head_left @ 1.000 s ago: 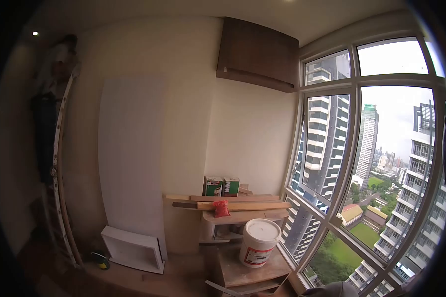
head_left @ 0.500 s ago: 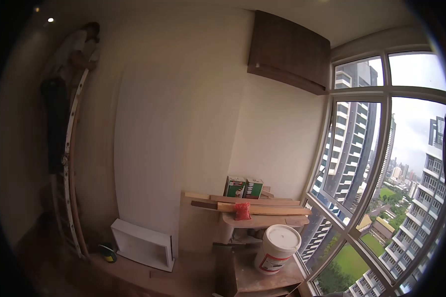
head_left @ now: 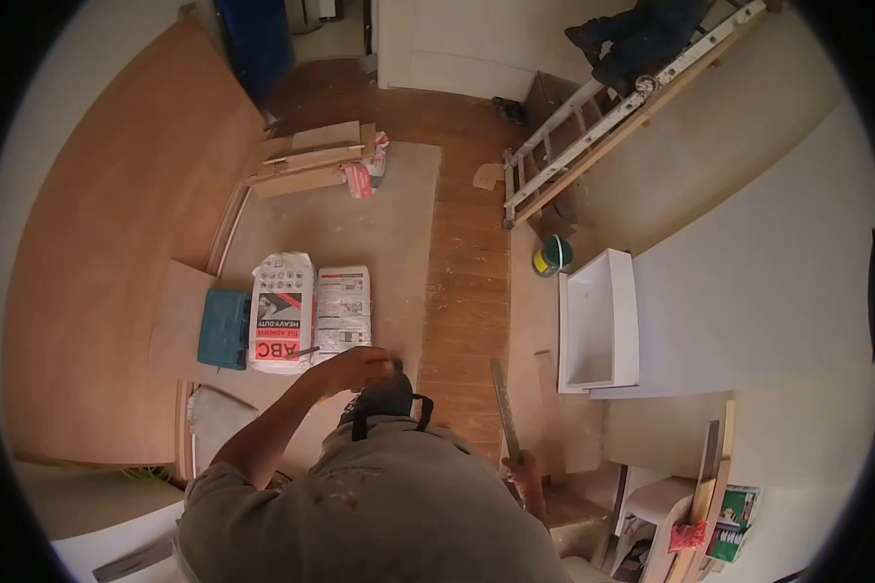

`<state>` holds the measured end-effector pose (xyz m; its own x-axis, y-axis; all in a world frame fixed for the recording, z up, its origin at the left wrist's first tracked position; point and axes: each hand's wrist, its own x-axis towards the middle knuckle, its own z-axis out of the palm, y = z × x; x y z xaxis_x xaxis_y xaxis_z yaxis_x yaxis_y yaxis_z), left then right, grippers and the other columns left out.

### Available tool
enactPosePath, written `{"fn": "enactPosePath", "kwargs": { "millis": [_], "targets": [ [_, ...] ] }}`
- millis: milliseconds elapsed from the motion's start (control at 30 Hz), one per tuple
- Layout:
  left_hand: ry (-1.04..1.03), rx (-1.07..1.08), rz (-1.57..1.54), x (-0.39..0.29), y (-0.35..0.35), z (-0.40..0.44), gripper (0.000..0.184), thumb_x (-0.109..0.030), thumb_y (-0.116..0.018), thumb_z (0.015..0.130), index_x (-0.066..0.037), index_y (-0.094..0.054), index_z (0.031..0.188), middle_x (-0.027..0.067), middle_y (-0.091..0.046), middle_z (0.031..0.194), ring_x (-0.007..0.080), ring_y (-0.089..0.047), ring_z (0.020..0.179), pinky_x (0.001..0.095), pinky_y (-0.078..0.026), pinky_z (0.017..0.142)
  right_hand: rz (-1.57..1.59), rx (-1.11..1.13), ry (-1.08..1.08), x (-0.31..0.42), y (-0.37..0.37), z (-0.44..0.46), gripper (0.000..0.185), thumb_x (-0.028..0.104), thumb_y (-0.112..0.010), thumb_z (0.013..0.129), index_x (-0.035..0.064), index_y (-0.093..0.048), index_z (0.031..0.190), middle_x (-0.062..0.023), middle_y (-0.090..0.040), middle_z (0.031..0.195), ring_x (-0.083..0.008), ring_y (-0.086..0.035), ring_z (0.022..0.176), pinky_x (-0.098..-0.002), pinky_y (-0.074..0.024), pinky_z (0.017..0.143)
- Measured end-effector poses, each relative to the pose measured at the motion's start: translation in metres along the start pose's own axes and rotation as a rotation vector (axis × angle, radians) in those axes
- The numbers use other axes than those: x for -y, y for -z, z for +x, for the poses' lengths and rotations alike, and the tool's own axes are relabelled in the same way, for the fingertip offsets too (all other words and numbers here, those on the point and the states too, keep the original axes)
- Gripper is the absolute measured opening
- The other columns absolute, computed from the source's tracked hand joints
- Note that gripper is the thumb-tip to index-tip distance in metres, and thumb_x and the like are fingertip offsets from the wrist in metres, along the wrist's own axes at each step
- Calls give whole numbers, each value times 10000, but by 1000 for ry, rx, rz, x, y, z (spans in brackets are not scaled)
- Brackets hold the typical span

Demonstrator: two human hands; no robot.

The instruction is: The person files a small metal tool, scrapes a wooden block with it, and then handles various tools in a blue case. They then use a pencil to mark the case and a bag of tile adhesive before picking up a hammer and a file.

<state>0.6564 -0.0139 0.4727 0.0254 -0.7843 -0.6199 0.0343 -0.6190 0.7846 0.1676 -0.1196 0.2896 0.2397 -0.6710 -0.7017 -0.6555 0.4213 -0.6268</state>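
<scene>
My left hand [head_left: 365,367] is curled in front of my body beside a dark item with black straps [head_left: 384,396]. Its fingers look closed, but what lies in them is hidden. A thin dark stick [head_left: 302,353] shows beside that forearm, over a bag of tile adhesive [head_left: 282,316]. On the right, my right hand [head_left: 522,470] grips the lower end of a long, flat metal bar [head_left: 503,403]. The bar points away from me above the wooden floor strip [head_left: 467,321]. My grey shirt fills the bottom of the view.
Another person's legs [head_left: 642,44] are on a ladder [head_left: 593,126] at upper right. A second bag [head_left: 343,309] and a teal case [head_left: 225,328] lie left. A green bucket [head_left: 552,256] and white box frame [head_left: 598,321] stand right. Planks [head_left: 700,496] lie lower right.
The view has swung from the wall and window down to the floor and my body. Both my hands and the metal bar have come into view; the white bucket is out of it.
</scene>
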Motion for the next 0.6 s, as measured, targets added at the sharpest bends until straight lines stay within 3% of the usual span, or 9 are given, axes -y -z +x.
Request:
{"fn": "enactPosePath", "kwargs": {
  "millis": [100, 167, 267, 333, 367, 433, 467, 567, 600],
  "targets": [
    [138, -500, -103, 131, 54, 39, 248, -335, -639, 935, -89, -642, 974, -12, -501, 693, 91, -456, 560, 270, -369, 478, 133, 14, 258, 111, 6, 20, 157, 122, -708, 863, 35, -580, 835, -39, -565, 646, -138, -579, 526, -291, -471, 475],
    [239, -629, -434, 198, 84, 47, 237, -318, -623, 913, -82, -647, 927, -18, -438, 639, 106, -400, 486, 290, -344, 430, 325, 162, 404, 154, 6, 44, 136, 104, -691, 881, 50, -568, 862, -24, -544, 626, -136, -558, 506, -277, -466, 475],
    [343, -758, -611, 320, 122, 76, 247, -290, -610, 891, -49, -665, 904, 40, -544, 657, 181, -490, 451, 355, -421, 427, 429, 92, 520, 257, -17, 88, 130, 125, -669, 924, 76, -560, 875, 2, -516, 610, -119, -507, 466, -271, -425, 440],
    [658, -747, -67, 357, 131, 68, 301, -279, -598, 857, -2, -698, 922, 159, -698, 816, 326, -662, 625, 462, -537, 583, 286, 30, 450, 306, -34, 128, 135, 153, -660, 944, 88, -559, 883, 16, -504, 605, -108, -481, 453, -275, -400, 418],
    [675, -746, -70, 373, 138, 64, 301, -279, -598, 857, -2, -698, 922, 159, -698, 816, 326, -662, 625, 462, -537, 583, 163, -50, 395, 318, -42, 148, 144, 181, -651, 964, 99, -558, 890, 29, -492, 600, -97, -455, 439, -279, -375, 397],
    [746, -726, 234, 386, 159, 76, 362, -271, -587, 831, 28, -722, 981, 261, -720, 1030, 430, -703, 928, 515, -551, 837, 132, -39, 305, 328, -45, 191, 171, 229, -653, 972, 103, -557, 909, 38, -479, 592, -91, -431, 428, -288, -353, 379],
    [756, -706, 172, 368, 174, 83, 380, -273, -579, 838, 17, -735, 1028, 272, -701, 1123, 440, -647, 1119, 509, -491, 995, 101, -35, 213, 323, -43, 219, 205, 278, -655, 980, 106, -557, 929, 47, -467, 585, -84, -406, 417, -297, -331, 362],
    [544, -723, 489, 359, 218, 132, 415, -416, -616, 873, -44, -756, 991, 227, -738, 956, 359, -721, 942, 518, -524, 923, -276, -111, 97, 225, -32, 326, 355, 407, -722, 924, 100, -555, 989, 44, -468, 568, -86, -406, 412, -293, -341, 362],
    [530, -720, 495, 347, 234, 149, 415, -416, -616, 873, -44, -756, 991, 227, -738, 956, 359, -721, 942, 518, -524, 923, -270, -124, 100, 237, -30, 338, 355, 407, -722, 924, 100, -555, 989, 44, -468, 568, -86, -406, 412, -293, -341, 362]
  ]
}}
